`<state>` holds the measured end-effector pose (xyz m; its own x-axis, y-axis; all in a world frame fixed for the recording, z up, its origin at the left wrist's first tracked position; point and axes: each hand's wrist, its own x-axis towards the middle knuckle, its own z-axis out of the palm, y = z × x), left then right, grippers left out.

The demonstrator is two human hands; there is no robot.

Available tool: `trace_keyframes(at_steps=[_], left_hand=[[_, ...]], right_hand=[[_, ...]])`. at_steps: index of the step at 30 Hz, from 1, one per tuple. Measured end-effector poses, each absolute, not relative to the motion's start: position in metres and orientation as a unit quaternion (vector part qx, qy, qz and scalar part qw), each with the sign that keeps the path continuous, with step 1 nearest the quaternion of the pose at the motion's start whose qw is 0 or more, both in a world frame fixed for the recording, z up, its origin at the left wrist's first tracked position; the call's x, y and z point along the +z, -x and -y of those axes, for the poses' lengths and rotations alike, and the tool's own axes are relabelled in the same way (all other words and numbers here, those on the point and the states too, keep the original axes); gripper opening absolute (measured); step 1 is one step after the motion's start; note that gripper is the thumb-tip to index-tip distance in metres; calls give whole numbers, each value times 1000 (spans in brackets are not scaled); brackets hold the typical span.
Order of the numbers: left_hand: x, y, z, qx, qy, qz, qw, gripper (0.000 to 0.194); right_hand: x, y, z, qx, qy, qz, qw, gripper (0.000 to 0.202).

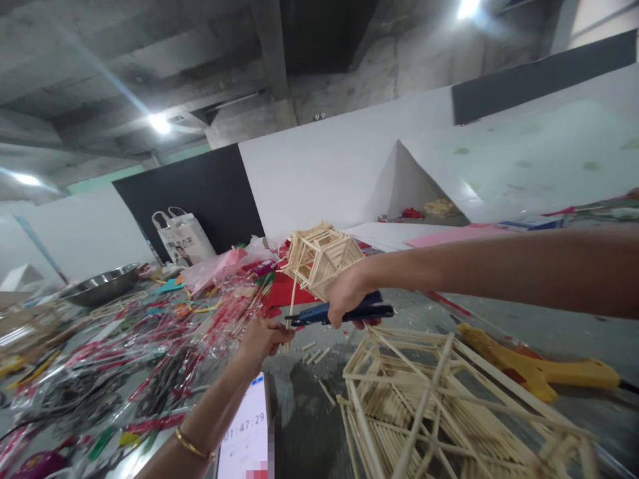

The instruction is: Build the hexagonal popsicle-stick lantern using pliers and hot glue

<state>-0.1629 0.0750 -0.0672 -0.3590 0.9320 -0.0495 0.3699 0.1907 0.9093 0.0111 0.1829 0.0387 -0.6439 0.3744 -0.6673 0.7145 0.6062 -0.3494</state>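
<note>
My left hand (263,340) is closed, pinching a thin wooden stick (293,296) that stands nearly upright from its fingertips. In my right hand (345,294) is a pair of dark blue-handled pliers (314,313), their jaws pointing left and meeting the stick just above my left fingers. Behind my right hand sits a small lantern-like frame (324,256) built of wooden sticks. A larger stick frame (429,406) stands in front at the lower right. Several short cut pieces of stick (315,355) lie on the table below the jaws.
A yellow glue gun (544,369) lies at the right. Near my left forearm is a phone (244,432) showing a timer. Plastic-wrapped materials (164,359) cover the left side, with a metal basin (102,285) and a white bag (184,238) farther back.
</note>
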Motion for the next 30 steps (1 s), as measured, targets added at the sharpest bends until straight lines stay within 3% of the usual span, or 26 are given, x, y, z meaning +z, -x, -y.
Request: trace_keyframes(at_steps=[2, 14, 20, 30], left_hand=[[-68, 165, -75, 430, -475, -701, 314, 25], [-67, 165, -68, 438, -392, -720, 368, 23], [-65, 167, -70, 349, -388, -779, 348, 15], [-61, 151, -77, 245, -418, -802, 351, 24]], right_hand=[[39, -9, -182, -288, -325, -843, 317, 15], [26, 15, -187, -258, -275, -868, 322, 23], [0, 25, -201, -292, -257, -844, 370, 37], [-17, 26, -218, -318, -208, -813, 442, 43]])
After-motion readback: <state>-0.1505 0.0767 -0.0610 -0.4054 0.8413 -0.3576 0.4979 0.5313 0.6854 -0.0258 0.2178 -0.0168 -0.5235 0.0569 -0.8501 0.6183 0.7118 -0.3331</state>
